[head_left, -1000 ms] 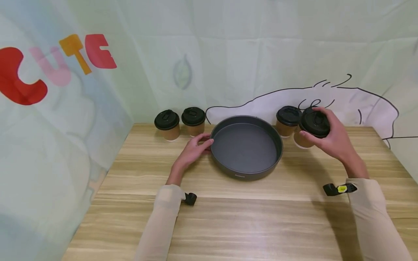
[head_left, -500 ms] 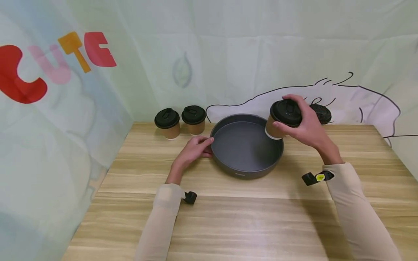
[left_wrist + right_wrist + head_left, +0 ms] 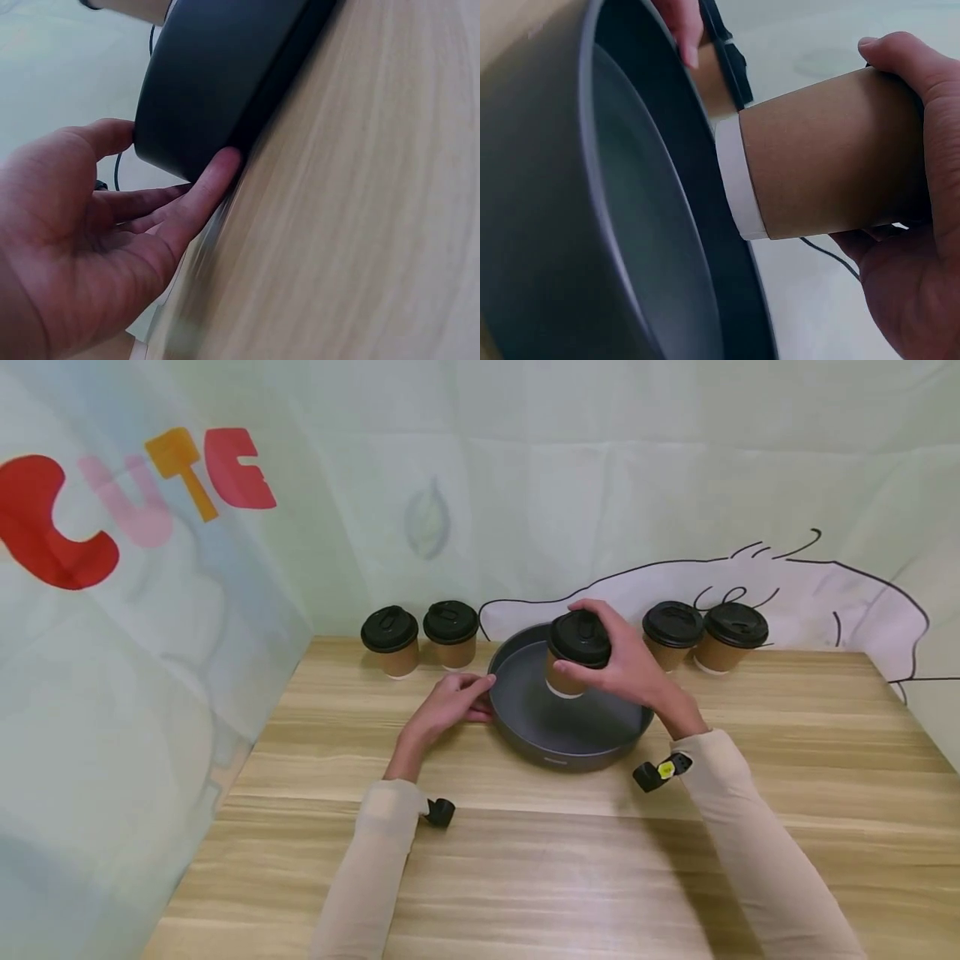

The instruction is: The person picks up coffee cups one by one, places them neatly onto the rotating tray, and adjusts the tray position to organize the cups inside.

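Note:
My right hand [image 3: 626, 664] grips a brown paper coffee cup [image 3: 566, 675] with a black lid, thumb and fingers round its upper part. The cup is upright over the inside of a dark grey round cake pan [image 3: 562, 752]. In the right wrist view the cup's white base [image 3: 739, 180] appears at the pan's rim; whether it touches the pan's floor is hidden. My left hand [image 3: 447, 703] holds the pan's left side. In the left wrist view the left thumb lies at the rim and a finger [image 3: 206, 187] at the lower edge of the pan wall [image 3: 202, 82].
Two lidded coffee cups stand back left, one outer cup [image 3: 390, 643] and one inner cup [image 3: 452, 633] behind my left hand. Two more, an inner cup [image 3: 672, 633] and an outer cup [image 3: 729, 637], stand back right. A printed cloth [image 3: 525, 518] hangs behind the wooden table [image 3: 525, 877].
My right hand has carried one coffee cup leftward from the right-hand cups to over the pan. The outer right cup has come into sight. My left hand stays at the pan.

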The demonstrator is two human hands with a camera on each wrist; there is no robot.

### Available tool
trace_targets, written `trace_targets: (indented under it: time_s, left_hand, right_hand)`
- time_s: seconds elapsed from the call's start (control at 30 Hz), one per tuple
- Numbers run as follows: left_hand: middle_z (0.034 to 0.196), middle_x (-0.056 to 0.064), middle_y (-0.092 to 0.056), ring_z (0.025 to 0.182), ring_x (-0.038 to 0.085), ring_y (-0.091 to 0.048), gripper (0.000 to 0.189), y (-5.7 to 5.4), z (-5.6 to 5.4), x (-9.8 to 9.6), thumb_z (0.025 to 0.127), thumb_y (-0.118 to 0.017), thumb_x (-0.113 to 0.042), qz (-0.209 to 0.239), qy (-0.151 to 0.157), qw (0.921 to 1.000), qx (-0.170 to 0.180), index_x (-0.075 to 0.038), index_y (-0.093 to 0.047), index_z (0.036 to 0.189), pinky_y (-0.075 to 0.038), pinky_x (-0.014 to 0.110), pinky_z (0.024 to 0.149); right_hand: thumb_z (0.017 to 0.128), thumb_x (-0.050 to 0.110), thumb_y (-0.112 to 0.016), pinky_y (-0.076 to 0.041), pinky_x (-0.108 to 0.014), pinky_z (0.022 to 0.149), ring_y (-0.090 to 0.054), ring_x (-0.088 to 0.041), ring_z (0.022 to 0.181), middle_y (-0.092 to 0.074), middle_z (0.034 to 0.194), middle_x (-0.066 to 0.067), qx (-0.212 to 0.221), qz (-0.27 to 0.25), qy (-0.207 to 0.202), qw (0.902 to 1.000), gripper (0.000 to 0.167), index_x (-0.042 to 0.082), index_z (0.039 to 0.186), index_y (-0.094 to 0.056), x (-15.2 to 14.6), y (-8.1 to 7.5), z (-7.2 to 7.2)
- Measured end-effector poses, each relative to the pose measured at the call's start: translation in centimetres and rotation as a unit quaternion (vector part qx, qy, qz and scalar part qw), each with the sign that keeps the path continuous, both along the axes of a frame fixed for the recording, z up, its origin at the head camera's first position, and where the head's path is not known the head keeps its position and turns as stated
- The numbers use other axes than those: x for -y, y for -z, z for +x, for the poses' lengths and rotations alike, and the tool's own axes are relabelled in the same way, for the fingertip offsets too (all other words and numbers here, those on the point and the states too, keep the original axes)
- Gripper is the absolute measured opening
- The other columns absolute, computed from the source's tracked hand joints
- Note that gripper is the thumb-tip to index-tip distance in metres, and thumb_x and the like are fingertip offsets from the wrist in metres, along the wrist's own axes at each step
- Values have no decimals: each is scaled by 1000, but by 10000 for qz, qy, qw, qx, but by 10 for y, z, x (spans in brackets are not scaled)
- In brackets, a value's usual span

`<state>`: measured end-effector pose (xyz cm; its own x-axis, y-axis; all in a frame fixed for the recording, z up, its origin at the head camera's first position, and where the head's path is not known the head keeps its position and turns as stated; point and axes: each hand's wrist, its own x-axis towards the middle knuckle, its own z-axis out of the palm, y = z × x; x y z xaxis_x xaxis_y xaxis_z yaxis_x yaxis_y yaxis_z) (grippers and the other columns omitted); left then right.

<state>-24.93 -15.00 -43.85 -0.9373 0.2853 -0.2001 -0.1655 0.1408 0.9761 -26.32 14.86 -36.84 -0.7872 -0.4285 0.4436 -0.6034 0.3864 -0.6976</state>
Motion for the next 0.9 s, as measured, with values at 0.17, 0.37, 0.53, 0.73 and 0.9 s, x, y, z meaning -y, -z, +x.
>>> trace_targets:
  time_s: [0.17, 0.37, 0.53, 0.73, 0.9]
  left_hand:
    - [112, 23, -67, 91, 23, -71, 47, -1, 0, -1, 109, -56, -28, 49, 25, 10000, 1, 10, -57, 137, -63, 38, 87]
    - [112, 22, -67, 92, 23, -71, 47, -2, 0, -1, 110, -54, -29, 52, 33, 10000, 18, 10, -56, 137, -63, 38, 88]
    - [111, 23, -67, 92, 24, -72, 43, -1, 0, -2, 111, -51, -25, 45, 30, 10000, -35, 11, -57, 134, -63, 39, 88]
    - [111, 24, -67, 93, 25, -72, 41, -2, 2, -3, 112, -46, -21, 52, 67, 9999, -92, 14, -57, 133, -63, 39, 88]
    - [105, 22, -67, 89, 23, -71, 42, -3, 4, -2, 113, -45, -21, 97, 115, 9999, -65, 16, -58, 128, -63, 39, 86]
  right_hand:
    - [83, 32, -88, -48, -42, 102, -57, -18, 117, -55, 140, -3, 47, 121, -181, 9998, 79, 15, 148, -47, 21, 6, -1]
    - [82, 41, -86, -47, -42, 102, -55, -18, 117, -55, 138, -3, 41, 327, -338, 9989, 80, 13, 146, -47, 46, 15, 0]
    - [82, 40, -86, -47, -44, 105, -53, -21, 120, -53, 137, -6, 42, 517, -514, 9973, 80, 8, 144, -46, 60, 23, 4]
    - [81, 37, -88, -45, -45, 108, -53, -24, 123, -53, 137, -11, 108, 629, -641, 9959, 81, 4, 143, -46, 70, 28, 9]
    - [82, 35, -88, -45, -46, 108, -52, -24, 123, -52, 136, -11, 147, 706, -690, 9950, 80, 5, 143, -45, 72, 33, 10]
